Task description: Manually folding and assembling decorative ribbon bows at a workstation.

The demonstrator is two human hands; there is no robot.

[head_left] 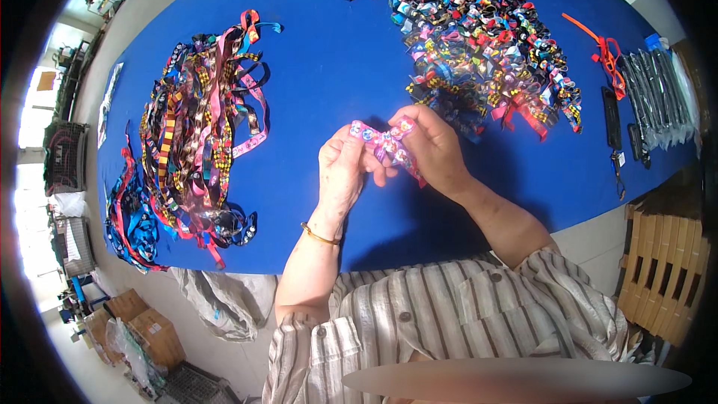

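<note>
Between my two hands, above the blue table, is a pink patterned ribbon folded into a bow-like shape. My left hand pinches its left end between thumb and fingers. On the other side my right hand grips the upper right part, thumb against the fingers. A tail of the ribbon hangs down between the hands. Left of my hands lies a long heap of printed ribbon straps in many colours. A broad pile of folded, looped ribbons spreads at the far right of my hands.
Blue and red ribbons lie at the table's left edge. On the right are orange straps, a black flat tool and plastic-wrapped dark strips. Cardboard boxes stand on the floor at lower left; a slatted brown stack stands at lower right.
</note>
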